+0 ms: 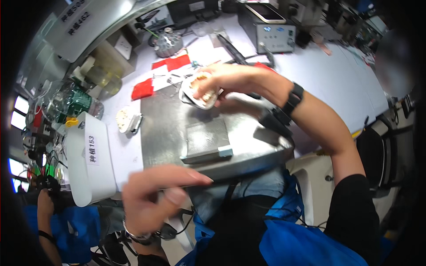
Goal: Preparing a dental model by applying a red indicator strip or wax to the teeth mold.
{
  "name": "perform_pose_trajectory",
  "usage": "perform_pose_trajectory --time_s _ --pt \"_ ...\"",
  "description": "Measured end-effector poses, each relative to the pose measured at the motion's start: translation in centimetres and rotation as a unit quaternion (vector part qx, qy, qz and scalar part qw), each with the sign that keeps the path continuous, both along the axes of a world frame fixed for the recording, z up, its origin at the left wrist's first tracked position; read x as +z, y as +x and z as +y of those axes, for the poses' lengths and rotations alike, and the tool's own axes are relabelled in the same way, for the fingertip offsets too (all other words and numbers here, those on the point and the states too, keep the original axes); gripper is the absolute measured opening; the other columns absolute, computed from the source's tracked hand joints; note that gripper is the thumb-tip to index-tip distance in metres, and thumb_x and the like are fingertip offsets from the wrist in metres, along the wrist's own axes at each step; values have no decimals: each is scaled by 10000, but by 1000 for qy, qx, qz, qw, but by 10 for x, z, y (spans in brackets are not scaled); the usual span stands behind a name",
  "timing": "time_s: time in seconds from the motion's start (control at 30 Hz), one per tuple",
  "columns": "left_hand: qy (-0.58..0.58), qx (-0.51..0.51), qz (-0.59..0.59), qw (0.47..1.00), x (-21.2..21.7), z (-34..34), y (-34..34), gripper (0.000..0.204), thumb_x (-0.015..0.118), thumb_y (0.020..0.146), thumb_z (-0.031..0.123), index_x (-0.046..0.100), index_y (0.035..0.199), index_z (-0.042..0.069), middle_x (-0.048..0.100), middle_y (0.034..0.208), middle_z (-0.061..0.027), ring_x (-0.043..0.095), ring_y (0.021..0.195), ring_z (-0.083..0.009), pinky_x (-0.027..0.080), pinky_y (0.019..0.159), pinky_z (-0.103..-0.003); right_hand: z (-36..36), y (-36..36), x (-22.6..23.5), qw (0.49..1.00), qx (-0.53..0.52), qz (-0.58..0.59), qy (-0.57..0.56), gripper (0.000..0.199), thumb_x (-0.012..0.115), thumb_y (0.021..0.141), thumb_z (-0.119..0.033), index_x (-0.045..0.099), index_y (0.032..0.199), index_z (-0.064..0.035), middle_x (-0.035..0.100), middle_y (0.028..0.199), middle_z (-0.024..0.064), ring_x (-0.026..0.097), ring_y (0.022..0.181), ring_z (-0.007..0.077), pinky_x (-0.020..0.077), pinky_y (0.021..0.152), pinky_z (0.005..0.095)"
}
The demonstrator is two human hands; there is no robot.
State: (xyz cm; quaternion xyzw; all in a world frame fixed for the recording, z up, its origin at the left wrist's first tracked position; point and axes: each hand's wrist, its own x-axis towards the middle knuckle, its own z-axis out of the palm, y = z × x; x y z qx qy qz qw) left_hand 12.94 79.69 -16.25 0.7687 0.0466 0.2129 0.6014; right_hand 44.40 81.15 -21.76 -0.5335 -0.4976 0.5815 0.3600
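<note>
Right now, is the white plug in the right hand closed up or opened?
Opened: the white plug in the right hand shows brass contacts inside.

Right hand (pixel 222 80) covers most of the small white part (pixel 197 98), so its shape is unclear. Left hand (pixel 155 195) motion-blurred, wrist partly hidden. Person at right edge blurred, cut off.

A white bin (pixel 91 164) stands at nine o'clock on the desk (pixel 319 75), bearing a narrow white label (pixel 92 150) with dark writing. At eleven o'clock, a pale sign (pixel 80 22) with dark characters leans on a curved grey surface. At one o'clock, a grey box (pixel 268 33) shows a small blue-lit screen (pixel 267 29).
</note>
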Motion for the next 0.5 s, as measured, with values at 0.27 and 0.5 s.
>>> perform_pose_trajectory --time_s 0.27,0.5 --pt "76 240 71 965 -38 137 93 456 479 1078 374 572 1345 16 655 1249 -112 627 1130 -179 512 897 -320 22 -37 -21 975 -124 176 45 547 779 824 -200 516 1286 -70 620 1007 51 627 816 111 498 612 242" --pt "-162 121 180 963 -69 143 138 505 519 1060 408 567 1379 20 677 1042 -80 663 756 -101 562 549 -236 26 -16 -49 973 -161 137 96 500 784 847 -171 502 1236 -33 618 1071 75 624 955 128 537 788 280"
